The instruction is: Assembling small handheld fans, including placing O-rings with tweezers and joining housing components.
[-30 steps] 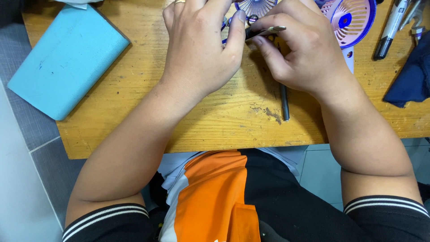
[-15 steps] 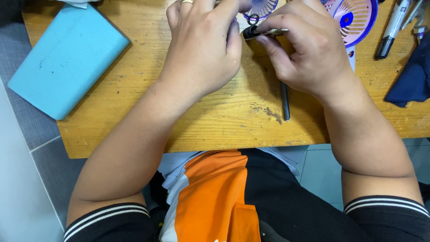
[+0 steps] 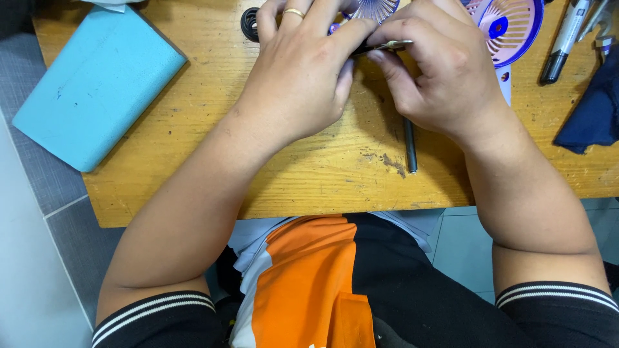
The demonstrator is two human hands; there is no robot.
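Pinching thin dark tool (image 3: pixel 387 46) between both hands; tool long axis level, tip toward left hand (image 3: pixel 303 77). Right hand (image 3: pixel 445 77) fingers closed on tool, left fingertips meeting it, just beside purple fan grille (image 3: pixel 512 29), above bench (image 3: pixel 309 174).

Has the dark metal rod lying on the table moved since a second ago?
No. The dark rod lies by the same dark stain on the wooden table, below the right hand.

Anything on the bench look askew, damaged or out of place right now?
The light blue rectangular box lies askew, one corner overhanging the wooden table edge. A dark scuffed stain marks the wood beside the dark metal rod. Nothing spilled; both hands pinch a small metal part.
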